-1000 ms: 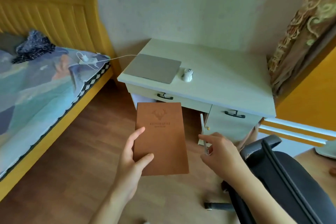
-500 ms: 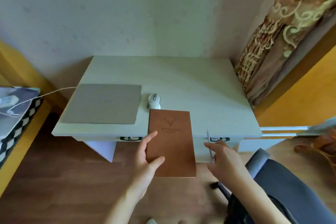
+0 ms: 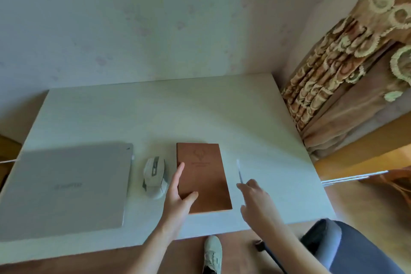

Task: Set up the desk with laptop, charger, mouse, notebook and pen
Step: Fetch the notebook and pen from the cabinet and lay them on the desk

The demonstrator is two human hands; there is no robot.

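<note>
Brown notebook (image 3: 203,177) lies closed over the pale tabletop (image 3: 155,115), near the front edge, cover up with an embossed emblem; can't tell if it is fully resting or held just above the surface. Left hand (image 3: 179,196) grips its lower left corner: thumb on top of the cover, fingers along the left edge. White mouse (image 3: 154,177) sits just left of the notebook, close to the left hand's fingers, contact unclear. Closed grey laptop (image 3: 66,187) lies left of the mouse, at the tabletop's left front; a thin white cable (image 3: 6,161) shows at its far left edge, charger itself out of view. Right hand (image 3: 255,199) is right of the notebook, pinching a slim white pen (image 3: 239,171) between thumb and fingers, pen pointing away toward the wall, above the tabletop, apart from the notebook. Below the tabletop edge: wood floor, one light shoe (image 3: 213,251), dark office chair (image 3: 347,249) at lower right. Patterned curtain (image 3: 347,69) at the right wall.
</note>
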